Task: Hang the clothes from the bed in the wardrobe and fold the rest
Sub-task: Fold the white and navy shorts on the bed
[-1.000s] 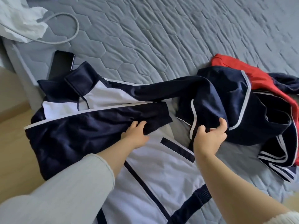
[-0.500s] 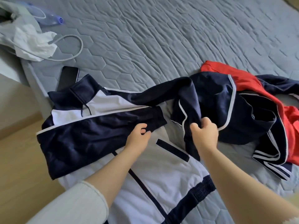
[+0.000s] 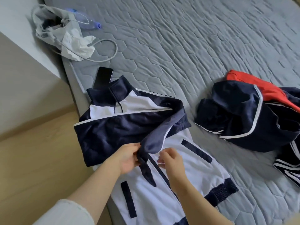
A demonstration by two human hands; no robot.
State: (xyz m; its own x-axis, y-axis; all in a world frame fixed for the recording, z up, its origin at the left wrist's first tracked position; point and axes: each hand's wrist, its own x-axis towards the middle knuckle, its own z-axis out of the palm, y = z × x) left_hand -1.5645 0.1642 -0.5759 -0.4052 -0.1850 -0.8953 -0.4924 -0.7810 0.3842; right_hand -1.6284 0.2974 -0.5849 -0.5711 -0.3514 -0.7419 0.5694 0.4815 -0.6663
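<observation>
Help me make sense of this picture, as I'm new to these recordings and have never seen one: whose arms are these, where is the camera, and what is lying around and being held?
There is no machine here. A person wears one camera on the head, looking down at their own two bare hands.

They stand at a grey quilted bed. On it lies a navy and white jacket, spread flat. One navy sleeve is drawn across the jacket's front. The left hand grips its end; the right hand is beside it with curled fingers, but what it pinches is unclear.

To the right is a heap of navy and red clothes. Beyond the collar lie a dark phone, a grey cord, a plastic bottle and a white bag with crumpled paper.
</observation>
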